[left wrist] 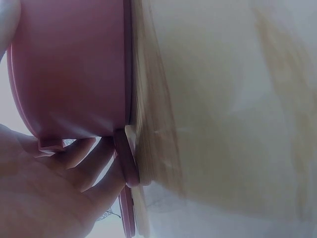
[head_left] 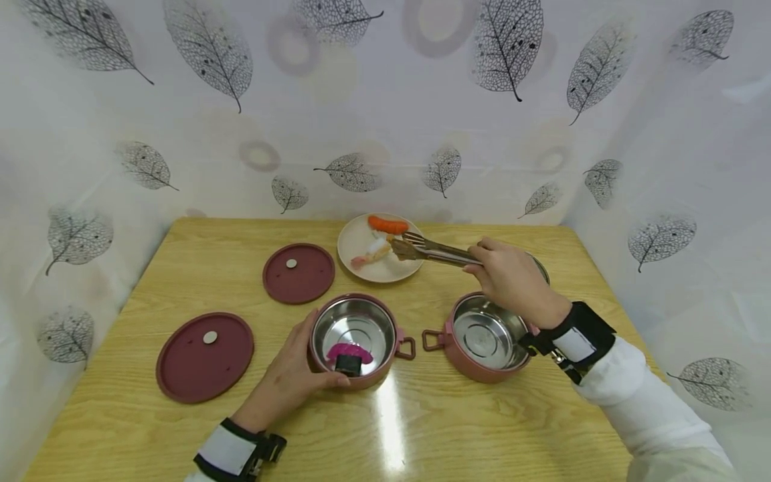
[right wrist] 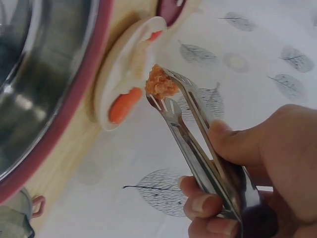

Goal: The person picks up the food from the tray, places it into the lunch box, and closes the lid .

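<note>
My left hand [head_left: 290, 372] holds the side of a pink pot [head_left: 388, 375], its thumb along the near wall and its fingers round the left side by the handle. Inside that steel-lined pot lie a magenta piece [head_left: 355, 350] and a black block-like piece [head_left: 348, 365]. My right hand [head_left: 512, 278] grips metal tongs [head_left: 448, 254] with fork-like tips. Between the tips is a rough, brown fried-looking food piece [right wrist: 161, 83], above the right part of a cream plate [head_left: 394, 273]. On the plate lie an orange sausage-like piece [head_left: 387, 225] and a fried shrimp-like piece [head_left: 370, 256].
A second pink pot [head_left: 476, 367] stands below my right forearm, its handle [head_left: 432, 340] pointing left. Two maroon lids [head_left: 299, 284] [head_left: 195, 375] lie on the left of the wooden table. Another round rim [head_left: 541, 268] shows partly behind my right hand. A leaf-patterned sheet [head_left: 385, 120] surrounds the table.
</note>
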Available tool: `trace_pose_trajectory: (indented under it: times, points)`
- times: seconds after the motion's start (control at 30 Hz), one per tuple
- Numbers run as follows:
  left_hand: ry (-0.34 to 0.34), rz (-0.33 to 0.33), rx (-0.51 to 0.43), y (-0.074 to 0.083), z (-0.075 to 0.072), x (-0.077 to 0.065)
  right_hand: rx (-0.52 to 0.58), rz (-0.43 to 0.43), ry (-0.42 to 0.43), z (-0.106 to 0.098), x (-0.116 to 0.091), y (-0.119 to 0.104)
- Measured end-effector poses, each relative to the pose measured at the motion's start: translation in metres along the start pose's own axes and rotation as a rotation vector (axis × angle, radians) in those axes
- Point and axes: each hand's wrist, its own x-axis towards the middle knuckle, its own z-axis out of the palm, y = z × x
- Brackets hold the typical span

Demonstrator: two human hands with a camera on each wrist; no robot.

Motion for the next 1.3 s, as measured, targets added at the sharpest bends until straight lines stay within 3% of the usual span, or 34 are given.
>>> trace_pose_trajectory:
  times: [0.2, 0.37, 0.6, 0.93, 1.13, 1.3]
  points:
    - [-0.005, -0.007, -0.019, 0.002, 0.001, 0.000, 0.107, -0.025, 0.053, -0.018, -0.003, -0.010]
    - [-0.004, -0.009, -0.020, 0.001, 0.001, 0.000, 0.146, -0.100, 0.084, -0.029, -0.007, -0.022]
    - [-0.004, -0.006, -0.010, 0.001, 0.000, 0.000, 0.187, -0.205, -0.009, -0.034, -0.014, -0.038]
    - [-0.016, -0.018, -0.029, 0.001, 0.000, 0.000, 0.194, -0.301, -0.139, -0.016, -0.016, -0.050]
    - [-0.012, -0.003, -0.032, 0.001, -0.001, 0.000, 0.141, -0.353, -0.153, -0.002, -0.015, -0.057]
    - [-0.013, -0.007, -0.022, 0.001, -0.001, -0.001, 0.095, -0.345, -0.155, 0.004, -0.014, -0.062]
